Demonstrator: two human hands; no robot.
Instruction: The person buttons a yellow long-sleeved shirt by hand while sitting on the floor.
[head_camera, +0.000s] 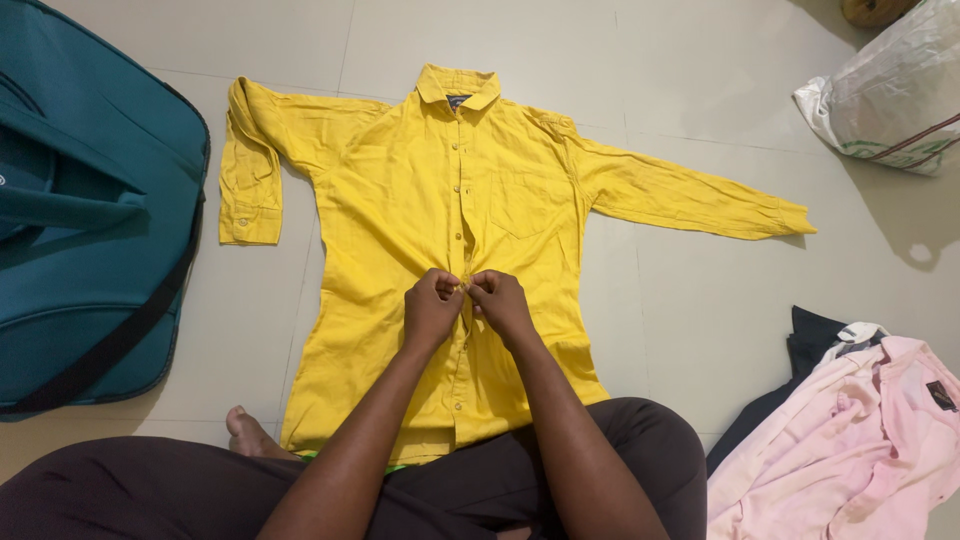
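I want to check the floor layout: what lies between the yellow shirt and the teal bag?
Only bare tiled floor separates the yellow shirt from the teal bag, as the head view shows.

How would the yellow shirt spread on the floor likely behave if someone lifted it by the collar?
The yellow shirt would probably hang limp: it lies flat and creased, one sleeve folded over. It looks thin, so likely light. Pushed, it would probably bunch rather than slide whole, as it puckers where the left hand and right hand pinch it.

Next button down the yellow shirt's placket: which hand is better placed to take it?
Probably either. Left hand and right hand both pinch the yellow shirt at its placket, level, one on each side; neither is nearer.
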